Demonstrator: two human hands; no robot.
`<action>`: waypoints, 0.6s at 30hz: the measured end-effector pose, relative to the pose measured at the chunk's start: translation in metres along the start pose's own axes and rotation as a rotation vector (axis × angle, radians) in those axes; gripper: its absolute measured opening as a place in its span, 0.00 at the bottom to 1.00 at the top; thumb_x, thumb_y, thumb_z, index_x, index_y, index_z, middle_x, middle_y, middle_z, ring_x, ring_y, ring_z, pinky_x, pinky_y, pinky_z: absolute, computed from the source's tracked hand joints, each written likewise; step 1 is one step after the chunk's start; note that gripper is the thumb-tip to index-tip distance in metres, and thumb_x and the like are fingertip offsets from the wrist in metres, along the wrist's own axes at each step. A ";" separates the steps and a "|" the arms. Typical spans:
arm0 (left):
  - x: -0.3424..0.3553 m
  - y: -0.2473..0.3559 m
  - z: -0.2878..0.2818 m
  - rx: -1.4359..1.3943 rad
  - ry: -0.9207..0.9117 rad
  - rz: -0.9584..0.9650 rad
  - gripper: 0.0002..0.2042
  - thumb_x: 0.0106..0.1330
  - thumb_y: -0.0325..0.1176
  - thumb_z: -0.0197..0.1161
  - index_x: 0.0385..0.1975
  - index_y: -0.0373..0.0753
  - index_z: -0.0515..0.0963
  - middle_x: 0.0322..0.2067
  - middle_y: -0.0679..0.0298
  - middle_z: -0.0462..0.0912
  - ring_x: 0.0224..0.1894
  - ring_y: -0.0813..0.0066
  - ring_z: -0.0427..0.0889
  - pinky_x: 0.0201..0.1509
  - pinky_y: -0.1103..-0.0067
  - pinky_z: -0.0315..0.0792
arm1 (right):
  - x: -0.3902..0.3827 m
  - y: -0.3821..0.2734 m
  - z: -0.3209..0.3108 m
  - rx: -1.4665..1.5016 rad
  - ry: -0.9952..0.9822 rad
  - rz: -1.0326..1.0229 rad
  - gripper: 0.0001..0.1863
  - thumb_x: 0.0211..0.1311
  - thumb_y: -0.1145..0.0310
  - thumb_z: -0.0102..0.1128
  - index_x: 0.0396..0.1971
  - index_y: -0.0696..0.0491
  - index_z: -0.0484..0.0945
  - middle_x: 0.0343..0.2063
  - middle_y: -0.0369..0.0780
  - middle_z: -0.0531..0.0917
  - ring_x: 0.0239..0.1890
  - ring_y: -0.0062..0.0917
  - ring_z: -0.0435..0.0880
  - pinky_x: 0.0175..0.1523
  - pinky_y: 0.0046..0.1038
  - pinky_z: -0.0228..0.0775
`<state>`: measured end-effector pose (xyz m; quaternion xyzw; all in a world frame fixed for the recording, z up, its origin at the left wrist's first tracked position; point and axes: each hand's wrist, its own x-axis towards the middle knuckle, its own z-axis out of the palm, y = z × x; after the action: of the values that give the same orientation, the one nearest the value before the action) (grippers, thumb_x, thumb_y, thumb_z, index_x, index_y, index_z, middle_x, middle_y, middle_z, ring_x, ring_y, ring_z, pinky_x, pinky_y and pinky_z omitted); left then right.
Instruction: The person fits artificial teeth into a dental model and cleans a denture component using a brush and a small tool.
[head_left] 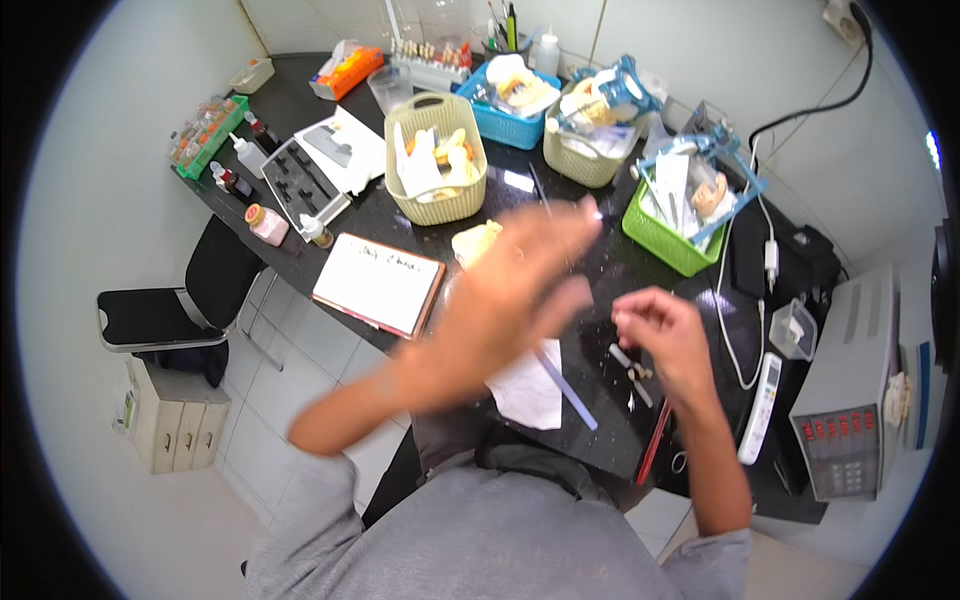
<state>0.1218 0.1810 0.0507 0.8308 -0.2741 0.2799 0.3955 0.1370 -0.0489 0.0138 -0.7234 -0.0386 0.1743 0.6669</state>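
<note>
My left hand [510, 290] is raised over the middle of the black table, blurred, with its fingers stretched out and the thumb apart. Partly behind it lies a yellowish cast-like piece [474, 243]. My right hand [668, 340] hovers over the table with its fingers curled together; whatever they may hold is too small to make out. Just below those fingers lie small grey and tooth-coloured pieces [641, 373]. Between the hands are a white tissue [528, 395] and a bluish flat strip [570, 393]. Near the front edge rests a slim red stick [655, 442].
A clipboard with paper [380, 283] lies left. Beige [437, 210], blue [505, 128] and green [672, 240] baskets hold dental models and bags. Bottles [266, 226] line the left edge. A white remote [760, 410], cable [725, 330] and grey cabinet [845, 385] are right.
</note>
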 end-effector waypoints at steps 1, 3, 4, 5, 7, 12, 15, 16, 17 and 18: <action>0.020 -0.022 -0.013 0.066 0.016 0.020 0.25 0.51 0.25 0.68 0.52 0.36 0.73 0.44 0.52 0.78 0.47 0.53 0.78 0.48 0.68 0.73 | 0.010 0.007 -0.010 -0.253 -0.011 -0.081 0.08 0.56 0.76 0.61 0.36 0.59 0.80 0.29 0.38 0.83 0.29 0.16 0.80 0.35 0.20 0.73; 0.056 -0.081 -0.041 0.331 0.051 -0.059 0.19 0.53 0.33 0.71 0.46 0.39 0.77 0.45 0.60 0.82 0.46 0.66 0.82 0.49 0.73 0.73 | 0.026 0.005 -0.011 -0.716 0.015 -0.315 0.09 0.53 0.77 0.60 0.35 0.57 0.81 0.25 0.39 0.82 0.27 0.21 0.81 0.33 0.24 0.72; 0.079 -0.109 -0.061 0.408 -0.076 0.019 0.20 0.60 0.35 0.66 0.50 0.35 0.74 0.46 0.57 0.81 0.49 0.66 0.81 0.53 0.74 0.72 | 0.029 0.004 -0.009 -0.815 0.016 -0.387 0.09 0.52 0.77 0.60 0.35 0.57 0.81 0.24 0.41 0.81 0.27 0.26 0.81 0.34 0.26 0.72; 0.101 -0.120 -0.064 0.340 -0.217 -0.170 0.29 0.59 0.36 0.67 0.59 0.38 0.64 0.54 0.52 0.72 0.55 0.59 0.74 0.59 0.70 0.68 | 0.031 0.007 -0.008 -0.919 0.027 -0.458 0.09 0.51 0.77 0.59 0.34 0.57 0.81 0.24 0.43 0.80 0.27 0.31 0.82 0.34 0.29 0.73; 0.139 -0.168 -0.066 0.185 -0.382 -0.342 0.39 0.56 0.33 0.68 0.67 0.39 0.54 0.60 0.43 0.66 0.60 0.54 0.70 0.63 0.67 0.66 | 0.032 0.013 -0.003 -0.979 0.102 -0.487 0.06 0.52 0.77 0.59 0.30 0.58 0.82 0.26 0.45 0.80 0.29 0.38 0.81 0.36 0.33 0.73; 0.173 -0.240 -0.055 -0.064 -0.609 -0.288 0.44 0.49 0.22 0.69 0.67 0.34 0.52 0.59 0.47 0.67 0.60 0.62 0.69 0.63 0.69 0.66 | 0.026 0.017 -0.010 -1.026 0.088 -0.570 0.08 0.51 0.78 0.63 0.34 0.59 0.80 0.29 0.44 0.82 0.32 0.37 0.83 0.38 0.33 0.74; 0.178 -0.263 -0.044 -0.053 -0.765 -0.333 0.40 0.46 0.23 0.70 0.63 0.38 0.60 0.55 0.55 0.72 0.58 0.66 0.69 0.64 0.69 0.63 | 0.021 0.023 -0.010 -0.842 0.164 -0.483 0.06 0.52 0.77 0.63 0.31 0.59 0.80 0.29 0.43 0.82 0.32 0.36 0.83 0.38 0.31 0.74; 0.181 -0.257 -0.044 0.034 -0.802 -0.306 0.38 0.45 0.24 0.71 0.61 0.38 0.62 0.54 0.56 0.73 0.57 0.67 0.69 0.63 0.69 0.62 | 0.018 0.022 -0.011 -0.840 0.175 -0.433 0.06 0.52 0.77 0.63 0.31 0.59 0.80 0.28 0.43 0.83 0.31 0.34 0.83 0.38 0.30 0.74; 0.182 -0.253 -0.042 0.122 -0.837 -0.279 0.37 0.45 0.25 0.71 0.59 0.38 0.65 0.52 0.58 0.74 0.56 0.67 0.70 0.63 0.69 0.62 | 0.015 0.023 -0.014 -0.861 0.186 -0.422 0.06 0.52 0.77 0.63 0.32 0.59 0.80 0.29 0.43 0.83 0.31 0.34 0.83 0.38 0.30 0.74; 0.179 -0.252 -0.043 0.100 -0.824 -0.242 0.31 0.45 0.27 0.72 0.53 0.37 0.69 0.49 0.60 0.75 0.53 0.69 0.71 0.61 0.71 0.64 | 0.012 0.024 -0.017 -0.881 0.192 -0.416 0.06 0.52 0.77 0.63 0.32 0.59 0.80 0.29 0.43 0.83 0.31 0.34 0.83 0.38 0.30 0.74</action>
<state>0.4062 0.3095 0.0687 0.9174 -0.2959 -0.1107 0.2420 0.1494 -0.0641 -0.0114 -0.9263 -0.1906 -0.0631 0.3188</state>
